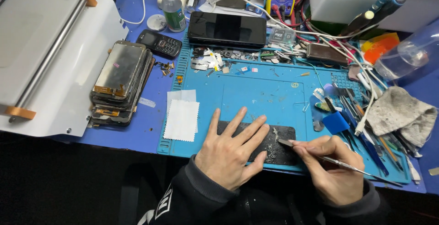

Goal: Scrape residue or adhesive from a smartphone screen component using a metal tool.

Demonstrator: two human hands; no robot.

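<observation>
My left hand (231, 149) lies flat, fingers spread, on a black phone screen (282, 152) resting on the blue work mat (260, 92). My right hand (327, 168) grips a thin metal scraping tool (347, 165) like a pen. Its flat tip (284, 142) touches the screen's right part, where grey glue crumbs are scattered. Both sleeves are dark.
A stack of old phone screens (120, 82) and a white machine with a roller bar (50, 55) sit left. A white wipe (182, 119), a black phone (227, 28), a keypad phone (160, 43), a bottle (173, 7), tools (356, 115), cables and a grey rag (400, 113) crowd the bench.
</observation>
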